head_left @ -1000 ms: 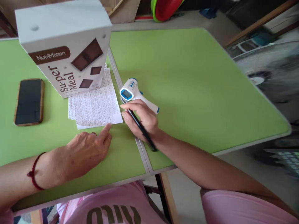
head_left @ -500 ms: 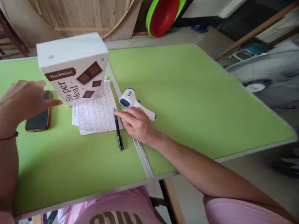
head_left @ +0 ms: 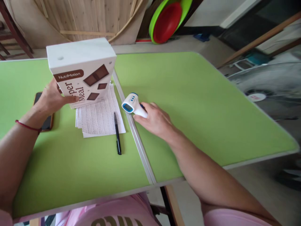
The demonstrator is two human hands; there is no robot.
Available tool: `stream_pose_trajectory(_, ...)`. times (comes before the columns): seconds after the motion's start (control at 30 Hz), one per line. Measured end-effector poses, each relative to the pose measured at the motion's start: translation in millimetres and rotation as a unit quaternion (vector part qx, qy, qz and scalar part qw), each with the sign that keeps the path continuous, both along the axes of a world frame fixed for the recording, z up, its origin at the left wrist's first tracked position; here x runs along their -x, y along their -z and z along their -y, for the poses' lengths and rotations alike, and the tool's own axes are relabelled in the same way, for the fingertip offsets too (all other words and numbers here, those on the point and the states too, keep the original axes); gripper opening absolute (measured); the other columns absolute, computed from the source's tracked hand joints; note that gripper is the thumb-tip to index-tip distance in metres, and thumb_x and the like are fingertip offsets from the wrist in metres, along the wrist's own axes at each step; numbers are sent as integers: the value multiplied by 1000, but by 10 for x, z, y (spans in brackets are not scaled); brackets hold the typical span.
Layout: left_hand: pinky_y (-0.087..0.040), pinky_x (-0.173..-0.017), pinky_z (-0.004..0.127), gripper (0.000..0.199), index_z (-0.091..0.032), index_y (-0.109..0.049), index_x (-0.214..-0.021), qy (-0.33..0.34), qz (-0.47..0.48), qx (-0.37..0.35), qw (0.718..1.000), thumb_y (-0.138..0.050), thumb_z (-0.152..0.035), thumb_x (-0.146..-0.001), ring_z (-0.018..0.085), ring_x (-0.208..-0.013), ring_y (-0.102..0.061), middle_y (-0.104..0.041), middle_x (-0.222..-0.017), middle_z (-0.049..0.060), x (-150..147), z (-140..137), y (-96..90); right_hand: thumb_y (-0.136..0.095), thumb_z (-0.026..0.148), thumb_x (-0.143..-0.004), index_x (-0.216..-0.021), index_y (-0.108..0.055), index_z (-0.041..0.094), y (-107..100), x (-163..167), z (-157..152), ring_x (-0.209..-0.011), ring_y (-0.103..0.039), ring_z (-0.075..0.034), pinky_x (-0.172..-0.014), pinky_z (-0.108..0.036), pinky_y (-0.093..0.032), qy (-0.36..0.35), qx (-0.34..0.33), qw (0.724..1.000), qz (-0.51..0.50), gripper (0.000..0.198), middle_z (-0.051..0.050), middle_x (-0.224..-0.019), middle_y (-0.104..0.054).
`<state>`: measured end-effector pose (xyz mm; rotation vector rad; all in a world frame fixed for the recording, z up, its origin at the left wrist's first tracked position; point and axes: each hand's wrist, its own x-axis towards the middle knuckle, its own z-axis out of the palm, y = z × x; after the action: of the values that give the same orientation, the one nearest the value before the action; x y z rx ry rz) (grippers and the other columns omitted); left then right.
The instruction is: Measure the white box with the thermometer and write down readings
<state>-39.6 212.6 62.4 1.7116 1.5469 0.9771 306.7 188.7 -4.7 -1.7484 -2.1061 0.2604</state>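
My left hand (head_left: 53,98) grips the lower left side of a white NutriMotion box (head_left: 81,55), its thumb across the printed front and the other fingers hidden behind. The box stands upright over the back of some written sheets of paper (head_left: 101,121). My right hand (head_left: 156,119) is closed round the handle of a white and blue infrared thermometer (head_left: 132,103), whose small screen faces me. A black pen (head_left: 118,135) lies on the right side of the papers, its lower end on the table. Partly covered by my left hand and wrist is a phone (head_left: 48,123) in a brown case.
The green table (head_left: 199,103) has a metal seam (head_left: 138,141) running across it. Beyond the right edge stands a fan (head_left: 265,91). Red and green basins (head_left: 167,23) lean behind the far edge, beside a round wooden board (head_left: 87,18).
My left hand has moved right from above the phone and taken hold of the box. My right hand has left the pen's tip and closed on the thermometer's handle.
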Motion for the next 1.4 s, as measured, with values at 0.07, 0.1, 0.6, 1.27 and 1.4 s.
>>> stream_pose_trajectory(0.07,-54,-90,44,70,-12,-64,-110,-13,7,-14,1000,-88,-39,-49,29,-100,-65,-70,-115,12,-22,45,-54,-62,43,-76,-107,-61,16,-59,47,60,-75,-59,-22,-61,-38,-52,-20,-31,992,-117,41,-12,-95,-65)
stream_pose_trajectory(0.1,-55,-88,44,68,-13,-66,-109,-8,19,-10,1000,-88,-39,-51,30,-98,-66,-71,-112,11,-40,70,-88,-62,45,-77,-109,-59,18,-102,77,105,-76,-60,-22,-62,-38,-53,-42,-40,980,-188,43,-11,-96,-64)
stream_pose_trajectory(0.6,-57,-73,27,49,-12,-64,-111,198,30,202,959,-76,-42,-75,22,-92,-66,-71,-109,9,-83,34,-143,-78,39,-73,-85,-59,18,-177,631,478,-67,-55,-11,-60,-29,-51,-266,324,736,-531,31,0,-76,-57)
stream_pose_trajectory(1.27,-56,-82,32,58,-19,-63,-118,236,-47,132,962,-77,-46,-68,26,-100,-67,-70,-115,8,-102,-18,-145,-76,45,-74,-82,-58,19,-175,712,468,-65,-56,-12,-58,-28,-52,-251,332,750,-515,33,0,-73,-58)
stream_pose_trajectory(1.4,-56,-81,31,56,-20,-63,-118,245,-45,126,960,-76,-45,-70,25,-100,-67,-70,-114,6,-94,-20,-132,-76,46,-74,-82,-59,19,-178,707,464,-63,-56,-12,-56,-27,-52,-251,331,754,-509,33,0,-72,-58)
